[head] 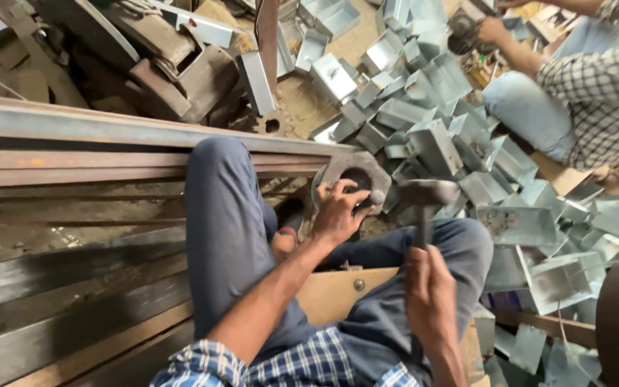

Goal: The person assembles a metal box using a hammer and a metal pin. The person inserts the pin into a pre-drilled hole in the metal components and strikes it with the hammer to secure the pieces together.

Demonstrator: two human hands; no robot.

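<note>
- Two hands at work: my left hand (338,213) grips a holed steel plate (356,172), fingers curled over its lower edge, between my knees.
- My right hand (428,290) is closed around a hammer (426,195); the handle stands upright, and the head sits just right of the plate.
- Left hand is nearer the plate.

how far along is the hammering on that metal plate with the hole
Done: nothing on the plate itself tells; many folded grey metal boxes already lie heaped on the floor. In hand: the left hand steadies the thick plate with a round hole, while the right hand grips the hammer, its head raised just beside the plate. Left: cannot tell how many blows or plates remain.
</note>
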